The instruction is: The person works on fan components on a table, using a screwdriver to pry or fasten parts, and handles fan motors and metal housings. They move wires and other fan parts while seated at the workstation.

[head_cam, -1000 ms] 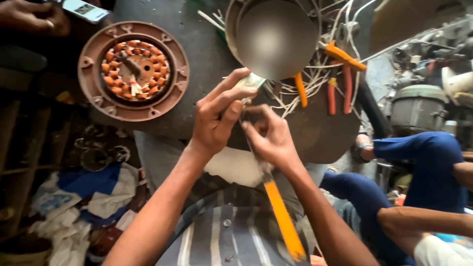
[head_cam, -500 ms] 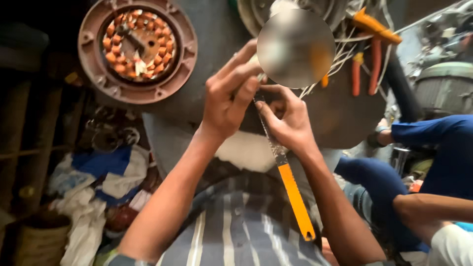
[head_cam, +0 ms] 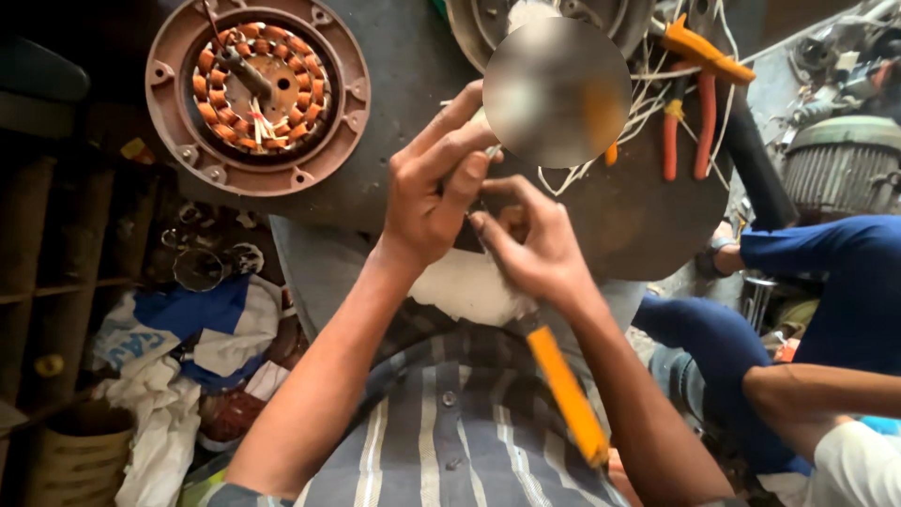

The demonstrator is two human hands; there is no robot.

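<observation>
Here, right hand [head_cam: 530,249] clamps orange-handled tool [head_cam: 563,394], slim and straight; left hand [head_cam: 432,192] pinches small pale piece.

You've got daylight from the upper right, bright on your forearms; the left shelves [head_cam: 56,253] sit in deep shadow, and a blurred round patch [head_cam: 557,91] covers the top centre.

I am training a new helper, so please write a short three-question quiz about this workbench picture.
1. True or false: the right hand grips a tool with an orange handle.
2. Where does the round motor stator with copper windings lie: A) left of the hands, B) right of the hands?
3. What colour are the grips of the pliers near the white wires?

Key: 1 true; 2 A; 3 red-orange.
</observation>
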